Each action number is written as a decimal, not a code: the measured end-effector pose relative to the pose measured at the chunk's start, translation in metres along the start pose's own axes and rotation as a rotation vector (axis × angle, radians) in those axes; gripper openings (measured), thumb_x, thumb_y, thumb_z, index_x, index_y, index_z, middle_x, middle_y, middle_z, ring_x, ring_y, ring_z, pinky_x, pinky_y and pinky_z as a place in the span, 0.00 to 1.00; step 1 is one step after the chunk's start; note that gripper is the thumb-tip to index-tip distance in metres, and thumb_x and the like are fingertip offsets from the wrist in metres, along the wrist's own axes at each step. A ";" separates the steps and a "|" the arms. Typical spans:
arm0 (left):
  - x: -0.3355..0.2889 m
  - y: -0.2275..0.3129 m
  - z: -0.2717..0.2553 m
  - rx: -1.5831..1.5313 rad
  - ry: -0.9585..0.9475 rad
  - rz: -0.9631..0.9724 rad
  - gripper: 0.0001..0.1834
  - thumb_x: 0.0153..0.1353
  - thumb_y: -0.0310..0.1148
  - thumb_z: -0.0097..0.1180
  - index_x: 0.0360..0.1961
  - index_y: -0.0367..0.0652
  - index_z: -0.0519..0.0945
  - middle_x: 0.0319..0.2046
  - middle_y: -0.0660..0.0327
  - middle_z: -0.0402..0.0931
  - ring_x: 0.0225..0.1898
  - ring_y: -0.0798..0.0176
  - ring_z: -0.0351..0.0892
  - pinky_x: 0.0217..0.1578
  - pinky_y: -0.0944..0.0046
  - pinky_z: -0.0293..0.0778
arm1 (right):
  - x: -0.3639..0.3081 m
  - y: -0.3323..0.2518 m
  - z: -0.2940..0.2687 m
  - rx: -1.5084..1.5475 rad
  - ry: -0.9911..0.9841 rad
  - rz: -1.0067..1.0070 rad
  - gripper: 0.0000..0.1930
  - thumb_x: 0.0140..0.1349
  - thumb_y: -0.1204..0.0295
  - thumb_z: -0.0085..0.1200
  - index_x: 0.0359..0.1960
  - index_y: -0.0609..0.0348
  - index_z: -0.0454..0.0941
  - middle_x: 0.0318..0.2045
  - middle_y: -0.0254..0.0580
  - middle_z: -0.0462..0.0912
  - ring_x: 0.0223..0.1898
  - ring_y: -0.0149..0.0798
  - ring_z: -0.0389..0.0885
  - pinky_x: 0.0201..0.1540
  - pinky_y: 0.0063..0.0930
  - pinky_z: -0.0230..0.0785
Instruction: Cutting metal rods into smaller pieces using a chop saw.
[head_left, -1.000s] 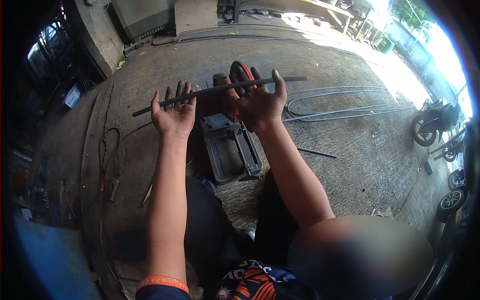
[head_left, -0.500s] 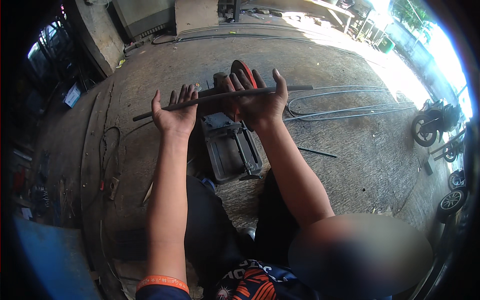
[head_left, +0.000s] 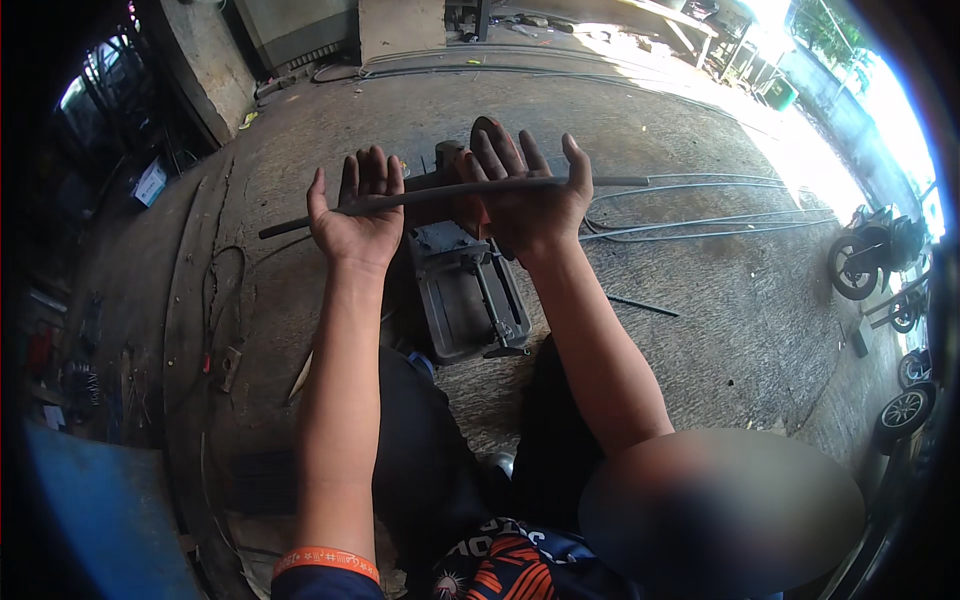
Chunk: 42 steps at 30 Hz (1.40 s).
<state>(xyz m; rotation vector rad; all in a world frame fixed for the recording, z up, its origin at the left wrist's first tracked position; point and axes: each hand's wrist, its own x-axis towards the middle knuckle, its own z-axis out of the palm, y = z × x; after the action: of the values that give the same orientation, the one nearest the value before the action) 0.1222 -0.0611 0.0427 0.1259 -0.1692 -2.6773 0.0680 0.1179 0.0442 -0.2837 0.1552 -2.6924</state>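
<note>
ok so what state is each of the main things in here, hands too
rod, lying across both palms, not gripped
left hand, open, palm up under the rod
right hand, open, palm up under the rod
saw, on the floor, partly hidden by the right hand; can't tell if running
short rod, lying loose on the floor
motorbike, standing on its wheels

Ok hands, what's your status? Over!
Left hand, right hand: palms up, open grip. Dark rod lies across both. Clamp-fitted machine on floor, partly hidden.
</note>
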 end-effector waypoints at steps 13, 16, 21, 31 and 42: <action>0.003 -0.003 -0.002 0.070 0.229 -0.007 0.27 0.54 0.43 0.58 0.51 0.41 0.68 0.49 0.54 0.72 0.55 0.49 0.70 0.61 0.43 0.58 | 0.004 -0.001 -0.007 0.101 0.227 0.078 0.44 0.55 0.53 0.55 0.67 0.57 0.45 0.59 0.53 0.60 0.63 0.56 0.59 0.64 0.55 0.57; 0.005 -0.001 0.000 -0.051 0.096 -0.012 0.22 0.54 0.43 0.59 0.43 0.39 0.71 0.43 0.55 0.74 0.52 0.50 0.72 0.59 0.43 0.60 | 0.002 -0.002 -0.001 0.067 0.115 0.028 0.44 0.56 0.52 0.54 0.68 0.57 0.45 0.60 0.52 0.59 0.64 0.55 0.58 0.65 0.54 0.56; -0.003 -0.004 0.000 0.054 0.122 -0.051 0.28 0.54 0.43 0.58 0.50 0.38 0.64 0.49 0.52 0.69 0.51 0.50 0.72 0.56 0.48 0.64 | -0.002 -0.003 0.001 0.063 0.196 0.052 0.42 0.57 0.53 0.52 0.68 0.55 0.46 0.63 0.53 0.56 0.65 0.52 0.57 0.66 0.52 0.54; -0.001 -0.005 0.005 0.013 0.189 0.025 0.25 0.55 0.43 0.56 0.48 0.39 0.66 0.45 0.54 0.72 0.53 0.51 0.72 0.54 0.48 0.67 | -0.002 -0.001 0.006 0.030 0.117 0.003 0.36 0.56 0.53 0.51 0.61 0.63 0.56 0.60 0.48 0.62 0.63 0.50 0.59 0.62 0.52 0.61; -0.008 -0.009 0.007 0.113 0.197 0.039 0.27 0.56 0.45 0.55 0.50 0.39 0.65 0.49 0.54 0.70 0.52 0.52 0.72 0.55 0.46 0.66 | -0.002 0.001 0.007 0.029 0.160 -0.032 0.35 0.57 0.54 0.51 0.61 0.61 0.57 0.61 0.49 0.61 0.66 0.51 0.55 0.63 0.50 0.59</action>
<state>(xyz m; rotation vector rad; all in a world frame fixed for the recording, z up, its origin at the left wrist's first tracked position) 0.1244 -0.0488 0.0485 0.4160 -0.2578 -2.5967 0.0714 0.1175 0.0508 -0.0628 0.1604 -2.7453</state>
